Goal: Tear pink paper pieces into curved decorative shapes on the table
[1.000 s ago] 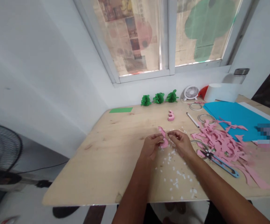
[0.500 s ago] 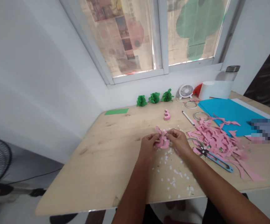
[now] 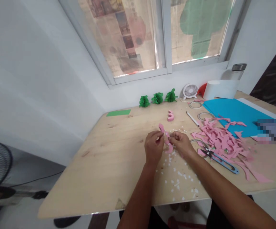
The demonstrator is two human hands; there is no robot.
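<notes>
Both of my hands meet over the middle of the table, pinching a curved pink paper cutout (image 3: 168, 148). My left hand (image 3: 154, 144) is closed on its left side, and a pink end sticks up above the fingers. From the right, my right hand (image 3: 181, 142) pinches the cutout between thumb and fingers. Small white paper bits (image 3: 178, 183) lie scattered below the hands. Beyond them rests a stack of pink curved cutouts (image 3: 170, 115). Blue-handled thread snips (image 3: 223, 161) lie beside my right forearm.
Pink paper scraps (image 3: 223, 136) are heaped at the right, by blue sheets (image 3: 233, 111) and tape rings (image 3: 206, 117). A white marker (image 3: 192, 118) lies nearby. Green paper trees (image 3: 157, 98), a small white fan (image 3: 190, 91) and a bottle (image 3: 238, 71) stand along the wall. A green strip (image 3: 118, 113) lies back left.
My left hand has turned, now showing more of its back, and the pink paper between my hands looks pulled further apart. My right hand has barely moved.
</notes>
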